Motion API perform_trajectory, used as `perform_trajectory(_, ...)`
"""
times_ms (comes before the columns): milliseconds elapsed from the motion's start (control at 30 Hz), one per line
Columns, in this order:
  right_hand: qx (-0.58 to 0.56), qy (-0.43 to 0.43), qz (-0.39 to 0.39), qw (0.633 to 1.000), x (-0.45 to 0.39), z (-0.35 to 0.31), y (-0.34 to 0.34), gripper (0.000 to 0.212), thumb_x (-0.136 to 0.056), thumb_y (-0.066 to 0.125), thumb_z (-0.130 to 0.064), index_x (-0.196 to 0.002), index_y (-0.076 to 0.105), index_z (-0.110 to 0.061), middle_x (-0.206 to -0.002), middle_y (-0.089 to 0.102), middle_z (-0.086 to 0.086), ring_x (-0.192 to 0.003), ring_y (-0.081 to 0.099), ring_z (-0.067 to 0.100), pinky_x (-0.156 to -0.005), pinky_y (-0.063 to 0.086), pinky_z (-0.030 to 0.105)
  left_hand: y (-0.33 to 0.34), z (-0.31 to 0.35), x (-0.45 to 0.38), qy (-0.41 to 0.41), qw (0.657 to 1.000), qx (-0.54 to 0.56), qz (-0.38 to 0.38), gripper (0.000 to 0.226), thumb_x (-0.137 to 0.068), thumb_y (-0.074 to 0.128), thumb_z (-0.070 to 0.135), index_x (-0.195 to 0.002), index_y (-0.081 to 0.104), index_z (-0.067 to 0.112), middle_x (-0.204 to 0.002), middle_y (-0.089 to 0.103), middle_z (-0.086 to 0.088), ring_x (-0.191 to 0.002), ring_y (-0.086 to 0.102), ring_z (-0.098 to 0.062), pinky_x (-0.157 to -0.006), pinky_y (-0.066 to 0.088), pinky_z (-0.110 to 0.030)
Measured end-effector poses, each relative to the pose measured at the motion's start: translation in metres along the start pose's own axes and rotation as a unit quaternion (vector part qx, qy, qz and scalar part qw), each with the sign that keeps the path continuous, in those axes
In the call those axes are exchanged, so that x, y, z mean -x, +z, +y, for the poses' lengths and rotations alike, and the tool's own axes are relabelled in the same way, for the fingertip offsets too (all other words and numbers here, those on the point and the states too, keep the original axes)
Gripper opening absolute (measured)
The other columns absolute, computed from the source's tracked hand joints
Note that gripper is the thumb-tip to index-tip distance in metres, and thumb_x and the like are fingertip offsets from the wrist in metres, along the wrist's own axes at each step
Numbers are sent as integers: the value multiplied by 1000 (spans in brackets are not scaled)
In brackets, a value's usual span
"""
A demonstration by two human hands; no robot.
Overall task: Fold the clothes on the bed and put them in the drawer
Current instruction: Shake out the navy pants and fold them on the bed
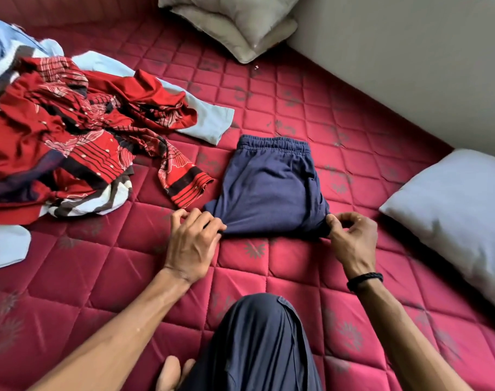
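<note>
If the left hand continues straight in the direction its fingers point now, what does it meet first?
The left hand already pinches the near corner of the navy shorts. Going straight on, up and right, it would probably slide over the shorts toward their waistband; depth is hard to judge.

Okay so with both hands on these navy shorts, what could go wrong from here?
1. The left hand and right hand pinch only the near corners of the navy shorts, so lifting may let the fold fall open.
2. The red patterned shirt has a sleeve lying beside the shorts; it might get dragged along.
</note>
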State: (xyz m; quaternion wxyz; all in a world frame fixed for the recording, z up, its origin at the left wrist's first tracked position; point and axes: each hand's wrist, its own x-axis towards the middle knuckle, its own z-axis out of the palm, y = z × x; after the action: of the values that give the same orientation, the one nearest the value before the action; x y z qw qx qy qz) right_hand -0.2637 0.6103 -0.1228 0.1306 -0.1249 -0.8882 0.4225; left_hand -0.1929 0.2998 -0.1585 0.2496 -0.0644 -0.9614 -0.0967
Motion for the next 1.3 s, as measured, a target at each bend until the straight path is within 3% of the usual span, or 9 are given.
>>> perform_trajectory(133, -31, 59, 2, 998, -6, 4, 10, 21, -83, 73, -25, -65, 70, -16, -58, 65, 3, -53, 56, 15, -65, 54, 40, -4, -12, -11, 28, 999, -10, -22, 20, -80, 79, 24, -95, 67, 29, -90, 62, 10, -92, 58, -21, -88, 36, -43)
perform_trajectory(233, -10, -28, 34, 999, 8, -6, 18, 14, -92, 71, -24, -82, 69, -14, -78, 69, 8, -73, 65, 26, -72, 50, 37, -11, -19, -22, 30, 998, -15, -49, 20, -79, 77, 26, -92, 63, 29, -89, 59, 9, -92, 56, -21, -89, 38, -43)
perform_trajectory(333, 32, -88, 42, 995, 35, -15, 21, 38, -85, 78, -48, -88, 55, -18, -86, 59, 3, -78, 54, 21, -73, 43, 37, -11, -11, -16, 0, 998, -8, -66, 22, -78, 75, 24, -94, 60, 30, -90, 58, 9, -92, 56, -20, -91, 39, -43)
perform_trajectory(467, 63, -1, 67, 996, 53, -18, 35, 55, -67, 88, -59, -87, 56, -18, -93, 57, 8, -89, 53, 23, -80, 43, 38, -8, 1, -4, -66, 996, 11, -53, 24, -79, 73, 22, -97, 60, 32, -94, 59, 11, -91, 57, -19, -92, 39, -41)
perform_trajectory(833, 126, -132, 16, 983, 29, -5, -3, 21, -74, 74, -4, -81, 58, -15, -72, 67, 11, -68, 64, 37, -57, 41, 37, -7, -20, -7, -41, 999, -26, -13, 22, -78, 74, 12, -88, 64, 28, -80, 63, 9, -79, 60, -20, -83, 37, -41)
perform_trajectory(1067, -126, 154, -81, 977, 5, -2, 4, 11, -74, 62, 1, -82, 68, -5, -54, 67, -3, -73, 60, 25, -46, 45, 19, -13, -22, -6, -57, 998, -6, -29, 22, -78, 70, 12, -90, 64, 29, -83, 62, 9, -80, 61, -19, -84, 38, -40)
perform_trajectory(1167, -39, -73, 55, 995, 32, -52, 2, 42, -66, 46, -12, -102, 67, -8, -91, 68, 8, -96, 61, 34, -84, 49, 28, -16, -10, 2, -30, 999, 1, -42, 25, -77, 66, 12, -94, 62, 29, -88, 60, 8, -87, 58, -21, -91, 39, -41)
perform_trajectory(1233, 26, -300, 39, 953, 51, -82, 16, 48, -79, 48, -9, -124, 64, -6, -126, 61, 17, -121, 52, 36, -108, 40, 45, -16, -8, 9, -30, 999, -1, -42, 24, -78, 67, 14, -95, 62, 30, -91, 60, 9, -90, 57, -20, -95, 39, -42)
perform_trajectory(1300, 118, -381, -32, 916, 42, -97, 39, 53, -96, 52, -27, -147, 53, -17, -153, 46, 15, -140, 41, 36, -117, 32, 52, -16, -11, 12, -72, 996, 7, -46, 21, -80, 66, 17, -96, 63, 31, -90, 62, 10, -91, 57, -19, -95, 38, -42)
